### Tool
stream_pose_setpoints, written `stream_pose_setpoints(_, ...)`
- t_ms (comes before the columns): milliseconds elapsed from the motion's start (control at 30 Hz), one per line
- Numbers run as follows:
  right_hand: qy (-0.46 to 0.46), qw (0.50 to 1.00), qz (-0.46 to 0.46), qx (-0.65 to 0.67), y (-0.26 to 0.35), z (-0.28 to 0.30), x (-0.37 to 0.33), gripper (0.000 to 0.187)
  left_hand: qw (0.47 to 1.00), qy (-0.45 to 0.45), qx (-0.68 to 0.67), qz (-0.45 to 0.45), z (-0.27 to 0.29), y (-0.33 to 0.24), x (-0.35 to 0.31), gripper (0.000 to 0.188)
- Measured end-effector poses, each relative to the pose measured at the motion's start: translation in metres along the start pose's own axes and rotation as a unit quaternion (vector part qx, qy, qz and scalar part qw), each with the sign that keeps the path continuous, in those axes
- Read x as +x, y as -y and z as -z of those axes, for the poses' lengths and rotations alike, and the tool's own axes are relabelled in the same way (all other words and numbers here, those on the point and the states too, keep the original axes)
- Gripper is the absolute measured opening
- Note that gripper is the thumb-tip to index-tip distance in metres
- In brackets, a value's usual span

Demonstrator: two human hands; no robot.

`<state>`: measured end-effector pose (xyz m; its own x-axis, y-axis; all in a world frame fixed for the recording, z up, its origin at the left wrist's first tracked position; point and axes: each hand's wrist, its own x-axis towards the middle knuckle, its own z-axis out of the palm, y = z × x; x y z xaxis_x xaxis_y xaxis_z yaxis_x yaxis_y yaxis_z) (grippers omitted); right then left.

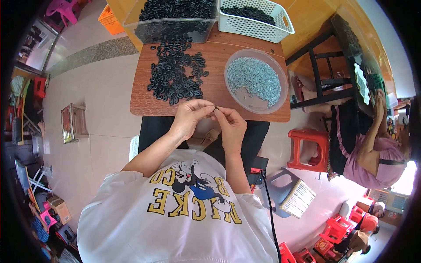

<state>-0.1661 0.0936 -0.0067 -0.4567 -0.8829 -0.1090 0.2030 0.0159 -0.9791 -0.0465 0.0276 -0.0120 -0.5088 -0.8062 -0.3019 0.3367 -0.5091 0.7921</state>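
My left hand [189, 118] and my right hand [231, 126] meet just off the near edge of the wooden table [215, 72]. Thumbs and fingertips of both pinch one small black piece [215, 108], mostly covered by the fingers. It resembles the black oval pieces with holes [177, 81] heaped loosely on the table's left half, beyond my left hand. To the right stands a round clear plastic bowl [284, 97]. Inside it lie a great many thin silvery pieces [254, 79] that look like small screws.
At the table's far side are a clear bin [175, 33] full of black pieces and a white perforated basket [256, 31] with more. A red stool [308, 149] stands to the right, near another person [372, 153] working at a dark table. A black cable [269, 206] hangs beside me.
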Motion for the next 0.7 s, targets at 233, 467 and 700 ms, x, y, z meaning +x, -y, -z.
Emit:
stream_pose_setpoints(233, -0.036, 0.995, 0.037, -0.084, -0.010, 0.002, -0.001, 0.011, 0.999, -0.025, 0.005, -0.023, 0.010, 0.007, 0.001, 0.025)
stream_pose_setpoints(467, -0.034, 0.993, -0.011, -0.111, -0.013, -0.006, -0.009, 0.013, 0.998, -0.012, 0.063, -0.013, 0.020, 0.004, -0.006, 0.032)
stream_pose_setpoints(700, -0.001, 0.998, -0.043, -0.047, -0.027, -0.005, -0.004, 0.011, 0.998, -0.014, 0.043, 0.040, 0.034, -0.008, -0.007, 0.034)
